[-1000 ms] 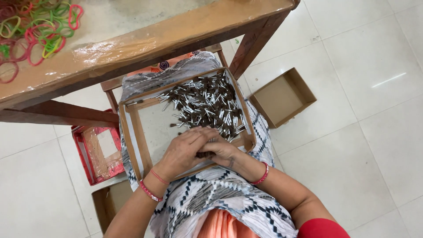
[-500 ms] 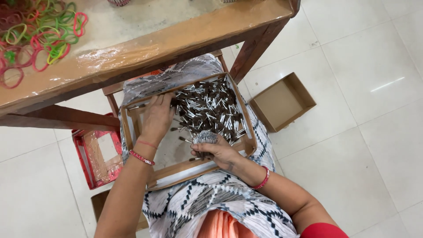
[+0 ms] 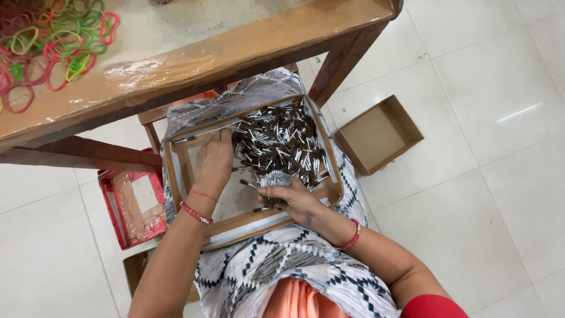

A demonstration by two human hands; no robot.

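Two hands are at work inside the shallow cardboard tray point(image 3: 182, 176) that rests on the lap; I see the left hand point(image 3: 213, 165) laid palm-down near the tray's far left corner, its fingers loosely spread and reaching into the edge of the pile of small metal pieces point(image 3: 282, 141), and whether it pinches any of them I cannot tell, since the fingertips are hidden among them; the right hand point(image 3: 294, 200) is clenched around a tight bundle of the same metal pieces point(image 3: 275, 179), which stands up out of the fist near the tray's near side, just beside the pile; the pile itself fills the far right half of the tray, the left half showing bare bottom. Each wrist carries a red bangle. Above the tray I see a wooden table point(image 3: 247, 53) with a heap of coloured rubber bands point(image 3: 53, 41) on its left end; on the tiled floor to the right sits an open cardboard box point(image 3: 379, 134), well apart from the tray; to the left, under the table, lies a red box point(image 3: 132, 203).
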